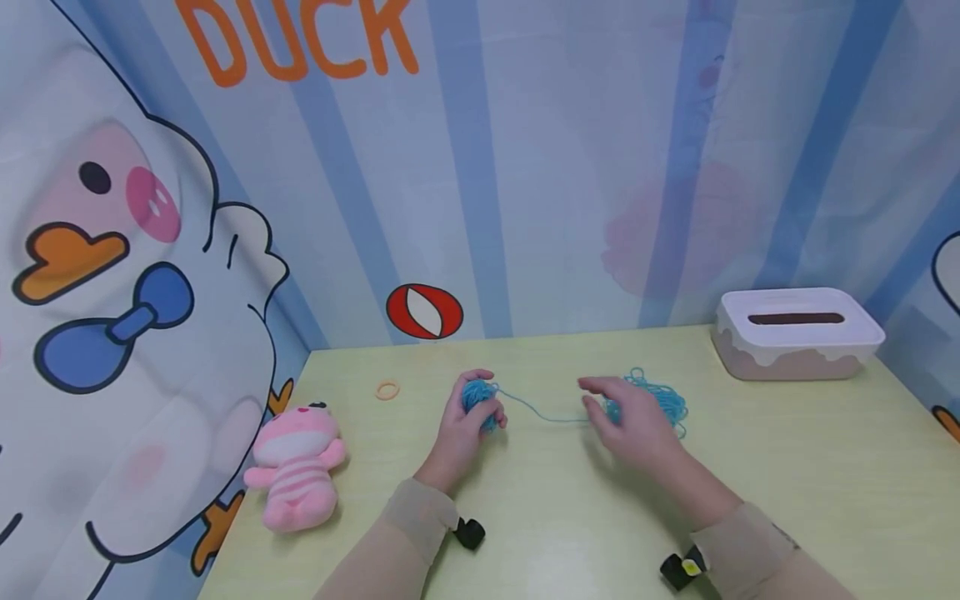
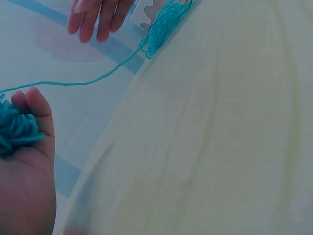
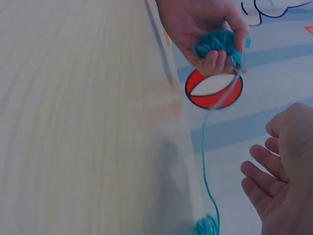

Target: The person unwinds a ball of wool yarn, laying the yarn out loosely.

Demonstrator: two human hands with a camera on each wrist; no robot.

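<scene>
Sleeves [image 1: 390, 542] lay nearest; left hand [image 1: 461, 428] gripped yarn ball [image 1: 474, 393], seemingly soft, light, best palmed; right hand [image 1: 636, 422] relaxed, empty, yarn skein [image 1: 664, 402] beyond.

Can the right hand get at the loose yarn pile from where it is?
Probably yes. The right hand appears empty and relaxed, and the loose yarn pile lies close by, partly behind it in the head view; nothing visibly blocks it.

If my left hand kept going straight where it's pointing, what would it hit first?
Probably the backdrop beyond the table; nothing seems to stand between it and your left hand, though depth is hard to judge.
</scene>
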